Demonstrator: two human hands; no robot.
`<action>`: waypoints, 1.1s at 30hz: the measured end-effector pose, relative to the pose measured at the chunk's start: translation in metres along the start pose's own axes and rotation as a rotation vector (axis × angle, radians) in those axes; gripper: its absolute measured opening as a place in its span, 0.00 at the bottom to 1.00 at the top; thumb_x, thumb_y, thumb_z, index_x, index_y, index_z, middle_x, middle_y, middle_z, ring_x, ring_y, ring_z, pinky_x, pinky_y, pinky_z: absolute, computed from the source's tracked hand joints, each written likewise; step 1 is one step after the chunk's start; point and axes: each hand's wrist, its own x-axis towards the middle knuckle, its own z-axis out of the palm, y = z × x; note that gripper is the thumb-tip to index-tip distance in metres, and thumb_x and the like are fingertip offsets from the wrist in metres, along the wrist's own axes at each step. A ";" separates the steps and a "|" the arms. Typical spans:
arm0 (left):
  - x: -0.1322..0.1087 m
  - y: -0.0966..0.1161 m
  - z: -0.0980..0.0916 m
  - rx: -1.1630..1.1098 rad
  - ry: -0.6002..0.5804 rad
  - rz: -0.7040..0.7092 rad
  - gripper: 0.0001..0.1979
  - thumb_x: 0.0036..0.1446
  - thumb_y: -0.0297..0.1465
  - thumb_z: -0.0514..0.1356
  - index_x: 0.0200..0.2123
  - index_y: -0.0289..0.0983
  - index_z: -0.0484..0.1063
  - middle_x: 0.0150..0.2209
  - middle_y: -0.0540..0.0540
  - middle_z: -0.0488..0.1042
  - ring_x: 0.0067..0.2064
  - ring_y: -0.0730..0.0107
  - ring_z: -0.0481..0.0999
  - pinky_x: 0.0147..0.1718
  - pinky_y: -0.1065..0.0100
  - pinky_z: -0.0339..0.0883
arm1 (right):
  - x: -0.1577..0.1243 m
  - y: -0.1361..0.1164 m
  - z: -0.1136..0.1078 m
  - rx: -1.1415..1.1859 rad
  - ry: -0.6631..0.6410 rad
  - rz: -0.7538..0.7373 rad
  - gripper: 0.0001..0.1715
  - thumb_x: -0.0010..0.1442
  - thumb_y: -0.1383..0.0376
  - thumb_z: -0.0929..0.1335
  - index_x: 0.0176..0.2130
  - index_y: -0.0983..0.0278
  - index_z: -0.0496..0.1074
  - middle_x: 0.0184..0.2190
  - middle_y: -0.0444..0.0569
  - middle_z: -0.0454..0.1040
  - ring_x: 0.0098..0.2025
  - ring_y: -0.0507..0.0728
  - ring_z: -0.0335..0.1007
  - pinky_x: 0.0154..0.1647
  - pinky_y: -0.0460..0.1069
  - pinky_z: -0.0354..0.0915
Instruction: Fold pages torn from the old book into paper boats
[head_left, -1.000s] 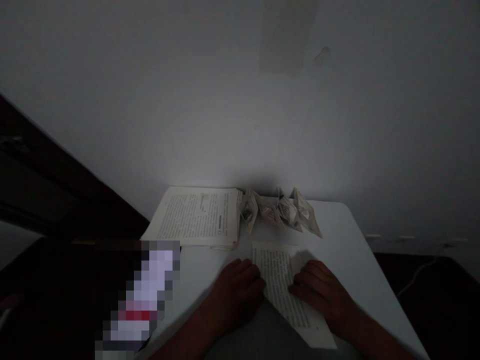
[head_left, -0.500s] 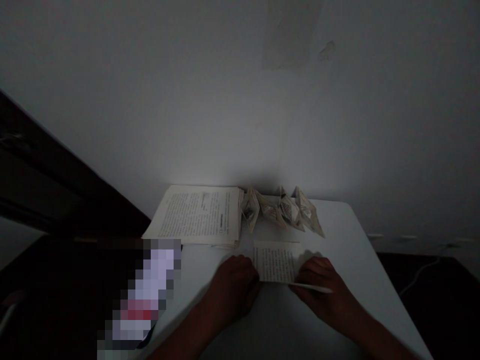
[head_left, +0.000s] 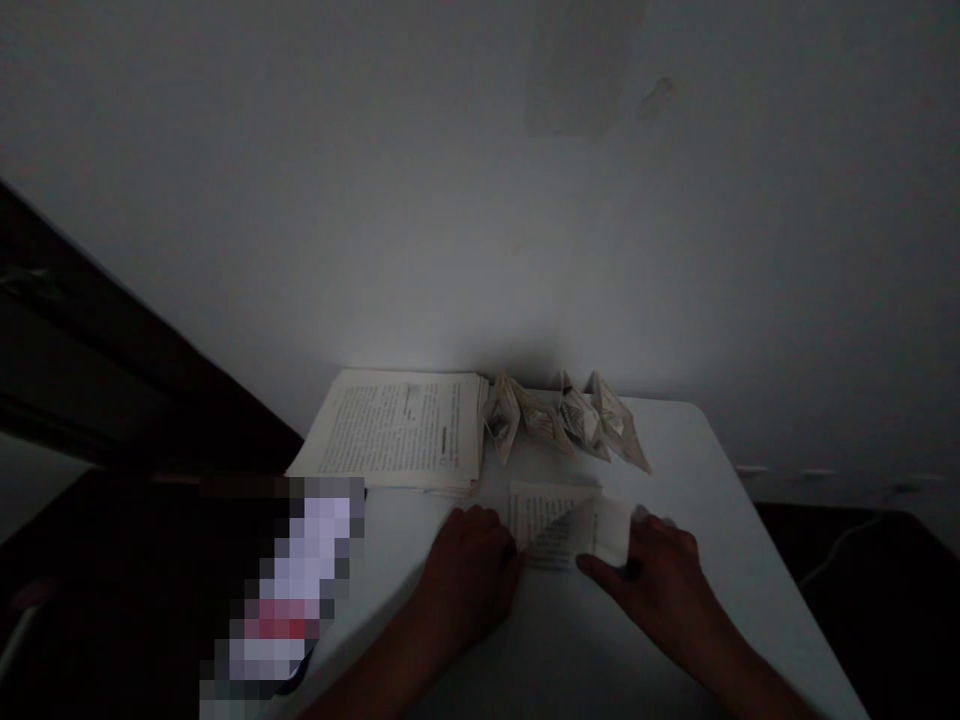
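A small folded sheet of printed paper point(head_left: 551, 530) lies on the white table between my hands, its right part lifted as a pale flap. Curled at its left edge, my left hand point(head_left: 472, 560) pinches the paper; the fingertips are partly hidden. My right hand point(head_left: 667, 575) is at the flap's right side, with its thumb stretched along the near edge and the fingers bent behind the flap. Just beyond the sheet stand several folded paper boats point(head_left: 544, 420) in a row, made from printed pages.
A stack of printed pages point(head_left: 382, 425) lies at the table's back left, against the wall point(head_left: 450, 200). A blurred-out object point(head_left: 292, 590) is at the left table edge. The white table point(head_left: 720, 520) ends at the right above a dark floor with a cable.
My right hand has shifted slightly right, its thumb now spread from the fingers. The paper's right part has opened upward into a visible flap. My left hand has stayed nearly in place.
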 end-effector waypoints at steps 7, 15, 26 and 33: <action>0.002 -0.002 0.005 0.033 -0.015 -0.063 0.08 0.53 0.32 0.56 0.26 0.36 0.71 0.30 0.46 0.70 0.36 0.62 0.68 0.38 0.60 0.57 | 0.004 -0.005 -0.004 -0.087 -0.086 0.096 0.17 0.53 0.50 0.67 0.27 0.59 0.75 0.24 0.48 0.75 0.33 0.63 0.68 0.35 0.55 0.54; 0.009 0.002 -0.003 0.113 -0.114 -0.094 0.13 0.57 0.33 0.50 0.28 0.35 0.72 0.31 0.43 0.73 0.36 0.59 0.71 0.38 0.58 0.58 | 0.011 -0.006 -0.010 -0.129 -0.226 0.163 0.20 0.55 0.49 0.65 0.30 0.61 0.76 0.26 0.50 0.76 0.37 0.65 0.69 0.37 0.57 0.53; 0.006 0.007 0.002 0.227 -0.104 -0.062 0.13 0.60 0.32 0.49 0.30 0.34 0.71 0.31 0.41 0.74 0.35 0.56 0.73 0.37 0.55 0.60 | 0.015 -0.011 -0.015 -0.178 -0.252 0.164 0.24 0.54 0.48 0.64 0.25 0.64 0.75 0.25 0.53 0.76 0.35 0.64 0.70 0.36 0.56 0.54; 0.005 0.003 0.003 0.221 -0.128 -0.102 0.14 0.59 0.36 0.52 0.30 0.34 0.71 0.31 0.43 0.74 0.35 0.57 0.73 0.37 0.56 0.61 | 0.011 -0.012 -0.014 -0.164 -0.237 0.183 0.21 0.53 0.49 0.66 0.29 0.63 0.75 0.27 0.52 0.76 0.37 0.65 0.69 0.37 0.57 0.54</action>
